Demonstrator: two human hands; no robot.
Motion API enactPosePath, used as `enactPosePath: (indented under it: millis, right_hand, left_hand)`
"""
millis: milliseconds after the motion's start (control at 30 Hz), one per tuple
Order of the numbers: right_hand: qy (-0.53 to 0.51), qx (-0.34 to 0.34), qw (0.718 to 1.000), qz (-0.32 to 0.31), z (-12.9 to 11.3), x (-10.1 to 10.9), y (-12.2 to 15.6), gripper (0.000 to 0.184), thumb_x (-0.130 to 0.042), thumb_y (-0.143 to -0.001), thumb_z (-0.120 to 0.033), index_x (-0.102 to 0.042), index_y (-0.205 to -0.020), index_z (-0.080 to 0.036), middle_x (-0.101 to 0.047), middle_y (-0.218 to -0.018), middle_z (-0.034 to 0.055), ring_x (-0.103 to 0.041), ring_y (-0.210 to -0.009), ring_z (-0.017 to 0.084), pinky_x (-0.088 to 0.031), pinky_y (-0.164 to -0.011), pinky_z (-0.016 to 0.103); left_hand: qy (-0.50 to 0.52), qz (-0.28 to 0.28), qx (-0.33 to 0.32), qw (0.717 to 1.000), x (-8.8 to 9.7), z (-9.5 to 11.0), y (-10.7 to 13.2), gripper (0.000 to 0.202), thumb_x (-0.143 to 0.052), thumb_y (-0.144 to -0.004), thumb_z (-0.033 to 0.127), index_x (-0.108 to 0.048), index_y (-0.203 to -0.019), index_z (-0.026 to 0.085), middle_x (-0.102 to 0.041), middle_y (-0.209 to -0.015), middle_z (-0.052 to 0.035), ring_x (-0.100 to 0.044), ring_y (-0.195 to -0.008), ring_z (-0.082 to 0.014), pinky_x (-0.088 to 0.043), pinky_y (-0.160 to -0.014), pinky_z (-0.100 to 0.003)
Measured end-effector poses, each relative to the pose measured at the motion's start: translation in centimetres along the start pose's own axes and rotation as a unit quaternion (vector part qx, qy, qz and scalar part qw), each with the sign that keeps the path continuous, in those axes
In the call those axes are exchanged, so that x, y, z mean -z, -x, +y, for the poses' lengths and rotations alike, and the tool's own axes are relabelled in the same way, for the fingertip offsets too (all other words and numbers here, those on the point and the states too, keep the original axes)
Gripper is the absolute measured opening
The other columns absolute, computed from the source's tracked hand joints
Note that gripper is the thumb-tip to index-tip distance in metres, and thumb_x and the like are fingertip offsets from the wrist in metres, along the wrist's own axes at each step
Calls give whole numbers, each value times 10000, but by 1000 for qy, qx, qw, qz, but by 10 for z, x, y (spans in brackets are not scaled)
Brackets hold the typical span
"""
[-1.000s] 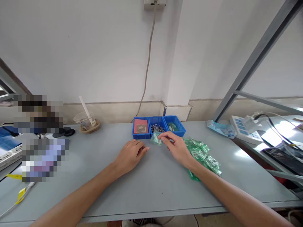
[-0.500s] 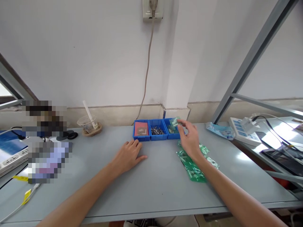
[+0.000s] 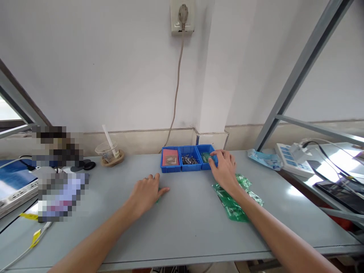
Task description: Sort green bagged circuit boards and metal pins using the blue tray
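Three blue bins stand in a row at the back of the grey table (image 3: pixel 184 223). The left bin (image 3: pixel 170 160) holds a pink card, the middle bin (image 3: pixel 190 159) holds small metal parts, and the right bin (image 3: pixel 205 157) holds green packets. My right hand (image 3: pixel 224 168) reaches into the right bin, fingers curled round a green packet there. Under my right wrist lies a pile of green packets (image 3: pixel 236 201). My left hand (image 3: pixel 147 189) lies flat on the table in front of the left bin, fingers stretched out, with a sliver of green showing at its edge.
A plastic cup with a straw (image 3: pixel 108 151) stands at the back left beside black objects (image 3: pixel 85 165). A pale blue packet (image 3: pixel 263 158), a white power strip (image 3: pixel 290 157) and a dark tablet (image 3: pixel 339 189) lie to the right. A cable hangs from the wall socket (image 3: pixel 182 17). A slanted metal post (image 3: pixel 298 76) rises on the right.
My right hand carried a green packet from the table's middle up and right, then lowered it into the right bin. My left hand slid slightly left and toward me.
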State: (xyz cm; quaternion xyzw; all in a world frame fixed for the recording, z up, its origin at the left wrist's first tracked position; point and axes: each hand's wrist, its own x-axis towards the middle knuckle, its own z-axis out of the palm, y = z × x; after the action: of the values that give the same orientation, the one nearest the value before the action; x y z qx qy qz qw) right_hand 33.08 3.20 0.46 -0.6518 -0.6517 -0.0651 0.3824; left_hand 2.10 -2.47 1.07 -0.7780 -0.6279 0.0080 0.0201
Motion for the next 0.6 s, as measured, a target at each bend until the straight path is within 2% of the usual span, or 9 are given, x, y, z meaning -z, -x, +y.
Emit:
enactPosePath:
  millis: [100,167,233,300,400,500,600]
  right_hand:
    - [-40,18,999,10,-7,3,3,225,-511,-992,-365,-640,-1130,-244,-599,-1292,130,-481,-1210,378,-412,-983,541]
    - [-87,52,995,5,-14,6,6,194,-504,-1009,-351,-636,-1099,-241,-620,-1231,122,-511,-1173,348,-424,-994,509]
    - [-146,95,984,-33,-22,10,12,187,-478,-1039,-341,-635,-1066,-242,-643,-1142,107,-556,-1095,306,-455,-956,452]
    - [-198,133,965,-111,-30,13,20,200,-463,-1061,-344,-639,-1044,-250,-663,-1042,84,-595,-989,269,-476,-871,401]
    - [-231,179,924,-248,-43,13,35,192,-520,-1054,-383,-649,-992,-255,-676,-896,39,-597,-822,224,-456,-746,352]
    - [-230,206,895,-323,-52,7,47,285,-594,-1021,-466,-657,-858,-241,-656,-781,14,-584,-782,210,-438,-747,340]
    - [-253,172,878,-369,-57,3,52,319,-593,-1018,-470,-641,-809,-234,-621,-717,-11,-538,-681,174,-402,-651,299]
  left_hand:
    - [55,6,-41,998,-2,9,-1,424,-469,-1046,537,-600,-1137,144,-687,-1032,-178,-707,-852,-350,-457,-675,-358]
    - [125,15,-74,989,-5,14,-2,317,-506,-1046,474,-588,-1114,176,-686,-1098,-146,-700,-824,-300,-442,-676,-340]
    - [205,34,-86,974,-9,19,-3,237,-535,-1038,435,-577,-1086,206,-688,-1116,-96,-676,-788,-246,-426,-680,-323]
    - [290,54,-78,952,-12,22,-4,213,-550,-1031,433,-578,-1043,223,-695,-1014,-46,-642,-777,-217,-417,-680,-307]
    - [421,70,-70,901,-16,27,-7,273,-515,-1044,474,-604,-986,224,-664,-867,-6,-590,-752,-182,-421,-676,-286]
    - [545,43,-71,834,-19,30,-11,340,-527,-1027,533,-633,-1026,210,-634,-862,-4,-550,-699,-145,-432,-634,-261]
    - [627,4,-47,778,-22,31,-14,422,-603,-969,589,-626,-1122,197,-571,-808,7,-530,-666,-133,-425,-576,-237]
